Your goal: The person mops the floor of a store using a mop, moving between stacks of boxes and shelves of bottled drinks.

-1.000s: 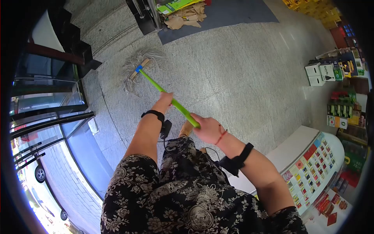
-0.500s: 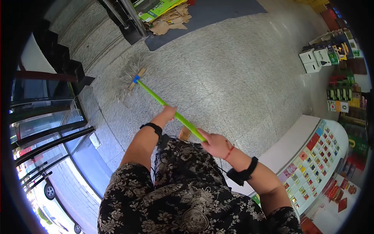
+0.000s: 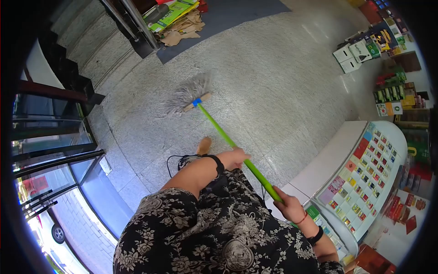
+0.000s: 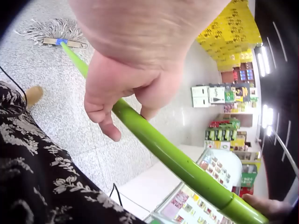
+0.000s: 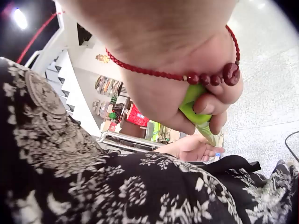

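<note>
A mop with grey strands (image 3: 189, 92), a blue joint (image 3: 196, 102) and a green handle (image 3: 218, 128) lies with its strands spread on the floor. My left hand (image 3: 234, 158) grips the middle of the handle; in the left wrist view the thumb and fingers of that hand (image 4: 133, 70) curl loosely round the green pole (image 4: 173, 156). Higher up, my right hand (image 3: 291, 208) holds the pole near its top end. From the right wrist, the hand (image 5: 191, 84) wraps the green grip (image 5: 190, 106), the left hand (image 5: 190, 148) beyond it.
Glass doors (image 3: 50, 134) stand at the left and dark steps (image 3: 68, 68) at the upper left. Flattened cardboard (image 3: 185, 31) lies on a dark mat (image 3: 237, 20). A white display counter (image 3: 310, 171) is beside my right hand, with stacked boxes (image 3: 350, 57) at the upper right.
The mop head has swept to the right across the floor, its strands now fanned behind the bar. Both hands have moved right and downward in the head view, still gripping the handle.
</note>
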{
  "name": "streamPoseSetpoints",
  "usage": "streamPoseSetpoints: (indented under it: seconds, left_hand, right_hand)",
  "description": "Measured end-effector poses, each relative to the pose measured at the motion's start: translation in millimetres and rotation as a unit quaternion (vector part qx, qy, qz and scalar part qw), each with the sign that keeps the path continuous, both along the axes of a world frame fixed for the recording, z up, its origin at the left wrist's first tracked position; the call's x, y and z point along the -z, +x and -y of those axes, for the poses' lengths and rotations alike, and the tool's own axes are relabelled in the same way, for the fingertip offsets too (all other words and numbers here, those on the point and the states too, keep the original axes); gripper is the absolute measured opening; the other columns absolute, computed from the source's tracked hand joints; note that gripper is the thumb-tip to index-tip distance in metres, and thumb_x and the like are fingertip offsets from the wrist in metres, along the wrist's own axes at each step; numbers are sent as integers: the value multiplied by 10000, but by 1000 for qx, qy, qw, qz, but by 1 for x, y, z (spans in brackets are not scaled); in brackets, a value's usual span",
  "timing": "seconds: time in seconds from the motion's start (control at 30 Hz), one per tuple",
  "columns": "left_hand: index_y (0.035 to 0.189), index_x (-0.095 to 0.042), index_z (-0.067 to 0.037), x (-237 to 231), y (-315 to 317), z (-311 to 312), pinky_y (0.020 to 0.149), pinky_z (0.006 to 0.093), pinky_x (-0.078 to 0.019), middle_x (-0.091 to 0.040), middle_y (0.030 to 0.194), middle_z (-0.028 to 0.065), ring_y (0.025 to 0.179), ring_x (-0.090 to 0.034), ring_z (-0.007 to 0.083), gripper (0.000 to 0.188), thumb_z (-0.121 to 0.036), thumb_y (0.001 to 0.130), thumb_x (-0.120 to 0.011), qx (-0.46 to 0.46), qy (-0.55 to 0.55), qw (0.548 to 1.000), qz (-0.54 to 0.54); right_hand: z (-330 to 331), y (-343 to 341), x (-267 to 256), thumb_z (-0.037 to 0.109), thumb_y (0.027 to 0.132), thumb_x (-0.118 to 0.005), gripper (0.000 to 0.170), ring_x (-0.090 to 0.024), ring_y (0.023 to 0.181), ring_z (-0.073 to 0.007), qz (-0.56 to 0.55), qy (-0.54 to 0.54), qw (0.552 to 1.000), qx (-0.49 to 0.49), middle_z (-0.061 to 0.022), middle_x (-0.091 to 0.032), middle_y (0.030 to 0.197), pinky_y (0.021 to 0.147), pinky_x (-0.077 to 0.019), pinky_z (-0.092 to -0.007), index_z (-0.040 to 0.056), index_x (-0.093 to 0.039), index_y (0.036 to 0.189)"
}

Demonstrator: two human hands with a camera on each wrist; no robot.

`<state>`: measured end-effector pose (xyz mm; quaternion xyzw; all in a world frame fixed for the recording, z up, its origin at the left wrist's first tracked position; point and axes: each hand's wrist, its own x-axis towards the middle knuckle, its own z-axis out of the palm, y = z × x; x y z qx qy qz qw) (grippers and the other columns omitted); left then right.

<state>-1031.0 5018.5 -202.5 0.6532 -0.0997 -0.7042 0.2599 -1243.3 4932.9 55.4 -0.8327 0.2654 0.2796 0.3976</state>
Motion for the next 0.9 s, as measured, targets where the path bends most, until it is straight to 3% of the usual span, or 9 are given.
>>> streamPoseSetpoints:
  seconds: [0.03, 0.17, 0.4, 0.57, 0.63, 0.67, 0.8, 0.87, 0.9]
  left_hand:
    - [842, -570, 39, 0, -19, 9, 348, 298, -380, -588, 688, 132, 486, -591, 199, 421, -374, 776, -614, 30, 2, 999, -21]
    - [902, -570, 58, -6, -71, 36, 354, 279, -367, -599, 798, 159, 517, -597, 211, 463, -381, 765, -620, 102, -21, 994, -38]
    - [976, -541, 92, -21, -72, 60, 354, 294, -357, -581, 871, 177, 579, -615, 220, 536, -398, 765, -599, 148, -42, 986, -68]
    - [986, -547, 86, -4, -33, 78, 367, 283, -391, -581, 899, 187, 603, -613, 221, 531, -392, 762, -609, 99, -36, 993, -53]
    - [947, -529, 83, 2, -4, 90, 388, 358, -392, -578, 806, 154, 557, -625, 243, 515, -387, 746, -594, 103, -44, 994, 13]
    - [937, -529, 90, 7, 12, 95, 414, 386, -424, -582, 815, 157, 572, -631, 254, 533, -402, 741, -595, 85, -48, 995, 33]
    - [955, -509, 99, 60, 93, 123, 421, 379, -455, -583, 819, 167, 562, -624, 260, 525, -379, 754, -588, 66, -52, 992, 95]
    - [1005, -477, 117, 55, 137, 141, 432, 355, -487, -582, 830, 181, 562, -616, 257, 516, -336, 778, -571, -69, -1, 989, 133]
    - [1005, -477, 117, 54, 161, 150, 432, 355, -487, -582, 830, 181, 562, -616, 257, 516, -336, 778, -571, -70, 0, 988, 134]
  right_hand:
    - [1, -20, -4, 196, 809, -551, 535, -590, 712, -387, 17, 3, 1000, 19, -244, -587, 744, 646, -471, -415, 121, -373, 1308]
    - [3, -82, -21, 187, 805, -558, 539, -601, 700, -368, -20, -10, 998, 63, -226, -593, 735, 637, -476, -398, 123, -377, 1308]
    - [15, -99, -14, 202, 760, -614, 556, -606, 656, -356, -15, -34, 995, 89, -198, -596, 677, 607, -485, -404, 157, -425, 1281]
    - [43, -55, 2, 195, 747, -614, 555, -598, 671, -374, 23, -53, 995, 78, -208, -592, 680, 613, -487, -420, 143, -433, 1269]
    - [59, -26, 15, 176, 742, -621, 563, -606, 669, -349, 33, -55, 996, 55, -203, -607, 734, 617, -483, -400, 123, -434, 1270]
    - [68, -6, 20, 192, 741, -600, 570, -595, 678, -381, 25, -51, 997, 49, -221, -589, 691, 620, -485, -438, 140, -412, 1276]
    - [104, 73, 58, 206, 747, -587, 569, -597, 689, -382, 54, -45, 997, 43, -228, -591, 705, 632, -487, -442, 134, -402, 1280]
    - [123, 122, 74, 219, 748, -598, 593, -596, 683, -377, 44, -46, 998, 18, -223, -599, 737, 628, -490, -432, 141, -384, 1295]
    - [134, 145, 79, 219, 748, -598, 593, -596, 683, -377, 45, -45, 998, 17, -223, -599, 737, 628, -490, -432, 141, -384, 1295]
